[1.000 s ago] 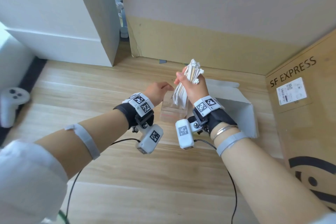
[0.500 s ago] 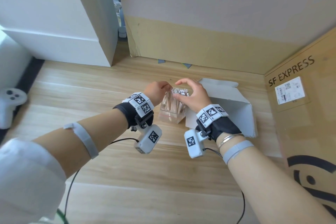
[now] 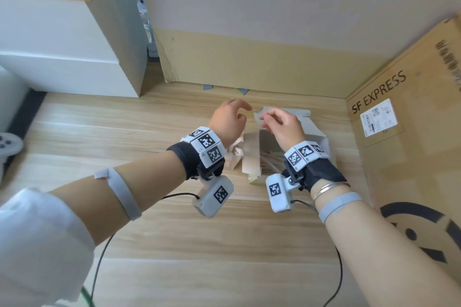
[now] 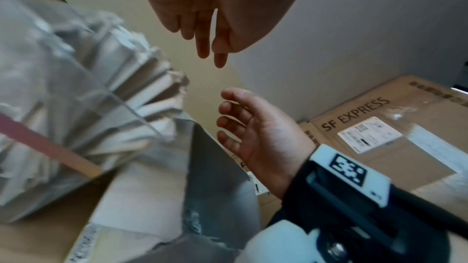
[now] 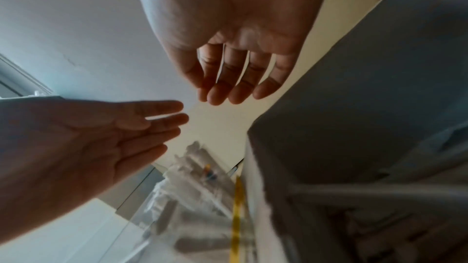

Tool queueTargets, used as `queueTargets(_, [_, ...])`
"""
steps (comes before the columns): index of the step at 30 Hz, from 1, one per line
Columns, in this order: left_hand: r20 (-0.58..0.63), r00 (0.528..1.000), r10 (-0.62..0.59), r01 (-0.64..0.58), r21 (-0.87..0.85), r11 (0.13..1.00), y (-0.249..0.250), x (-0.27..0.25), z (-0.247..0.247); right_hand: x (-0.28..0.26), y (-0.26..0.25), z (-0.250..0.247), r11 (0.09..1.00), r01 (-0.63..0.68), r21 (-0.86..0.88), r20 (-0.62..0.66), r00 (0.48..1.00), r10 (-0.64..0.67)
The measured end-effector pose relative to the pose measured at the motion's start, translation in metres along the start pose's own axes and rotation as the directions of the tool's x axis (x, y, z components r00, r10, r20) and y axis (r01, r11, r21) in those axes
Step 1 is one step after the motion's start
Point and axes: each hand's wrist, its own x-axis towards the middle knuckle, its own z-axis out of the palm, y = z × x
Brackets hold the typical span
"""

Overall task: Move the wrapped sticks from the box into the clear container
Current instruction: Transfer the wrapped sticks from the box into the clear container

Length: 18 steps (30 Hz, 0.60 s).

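Note:
The clear container (image 4: 38, 51) stands left of the white box (image 3: 316, 137) and is packed with paper-wrapped sticks (image 4: 142, 95); in the head view my left wrist hides most of it. More wrapped sticks (image 3: 270, 161) lie inside the box, whose flaps stand up. My left hand (image 3: 230, 119) hovers above the container with relaxed fingers and holds nothing. My right hand (image 3: 277, 122) hovers over the box with loosely curled fingers, close to a flap tip, also empty. The wrist views show both palms bare, the fingertips (image 5: 217, 97) a short gap apart.
A large brown SF EXPRESS carton (image 3: 404, 147) stands close on the right. A cardboard panel (image 3: 249, 65) backs the wooden surface (image 3: 199, 244). A white cabinet (image 3: 62, 45) is at the back left, a white controller (image 3: 7, 144) at the left edge. Cables (image 3: 99, 257) trail from both wrists.
My right hand held a bundle of wrapped sticks above the container, then lowered it in while the left steadied the container. Both hands have since let go and lifted.

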Motion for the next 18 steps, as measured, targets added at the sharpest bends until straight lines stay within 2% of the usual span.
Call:
queueTargets(2, [0.015,0.999,0.039,-0.039,-0.013,0.999,0.013,-0.001,0.01,-0.002,0.008,-0.009,1.0,-0.019,-0.019,0.009,1.0,0.019])
queueTargets(5, [0.087,0.996,0.034,-0.031,-0.036,0.999,0.026,-0.006,0.029,-0.006,0.02,-0.021,0.998,-0.056,-0.037,0.023,0.998,0.057])
queueTargets(9, [0.207,0.976,-0.071,0.078,-0.023,0.997,0.032,-0.013,0.057,-0.016,0.036,-0.033,0.991,-0.121,-0.061,0.095,0.987,0.126])
queueTargets(12, [0.24,0.957,-0.163,0.165,0.009,0.986,0.03,-0.018,0.078,-0.02,0.049,-0.036,0.966,-0.146,-0.212,0.185,0.965,0.186])
queueTargets(16, [0.244,0.909,-0.337,0.334,0.053,0.941,0.029,-0.018,0.096,-0.026,0.057,-0.032,0.905,-0.134,-0.403,0.341,0.896,0.284])
queueTargets(18, [0.25,0.891,-0.38,0.376,0.062,0.924,0.031,-0.016,0.098,-0.027,0.057,-0.028,0.87,-0.094,-0.484,0.399,0.861,0.315])
